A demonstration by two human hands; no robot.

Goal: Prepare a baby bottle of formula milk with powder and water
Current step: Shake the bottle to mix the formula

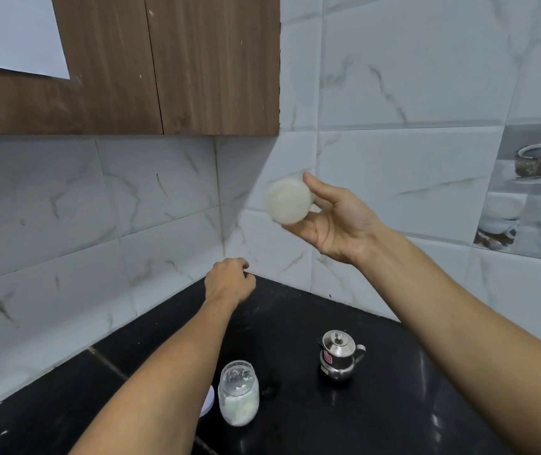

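Black counter point(295, 323); bottle point(289, 201) in right grip point(335, 221)

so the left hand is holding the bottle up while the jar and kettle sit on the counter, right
No: it is the right hand that holds the bottle up, as the head view shows; the left hand hangs lower, curled. The jar and kettle do sit on the counter.

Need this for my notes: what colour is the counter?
The counter is black, best seen in head view.
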